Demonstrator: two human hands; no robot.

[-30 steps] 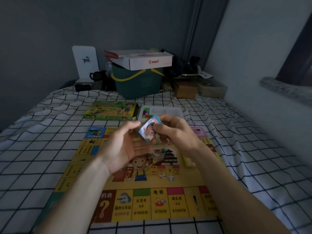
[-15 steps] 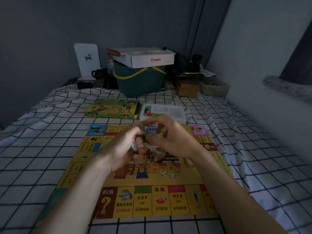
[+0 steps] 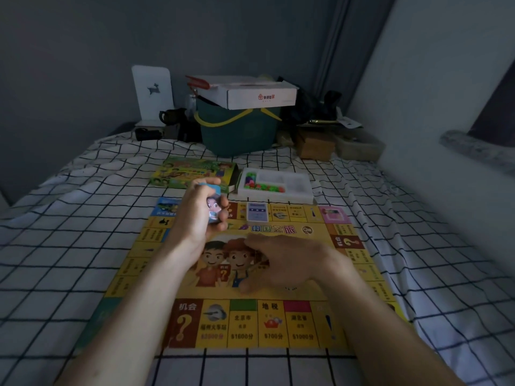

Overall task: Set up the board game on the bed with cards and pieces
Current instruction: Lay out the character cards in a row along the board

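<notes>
- Left hand (image 3: 199, 215) is raised over the board's (image 3: 306, 291) 11 o'clock corner, fingers (image 3: 223, 203) curled round a small deck of cards (image 3: 214, 211), picture face toward 3 o'clock.
- Right hand (image 3: 281, 261) lies low over the board's centre art, fingers loosely bent, holding nothing visible; dice likely hidden under it.
- Deck sits at 10 o'clock from the right hand, well apart; left hand has it.
- Tray of pieces (image 3: 276, 185) at 12 o'clock beyond the board, on the bed (image 3: 69, 232).
</notes>
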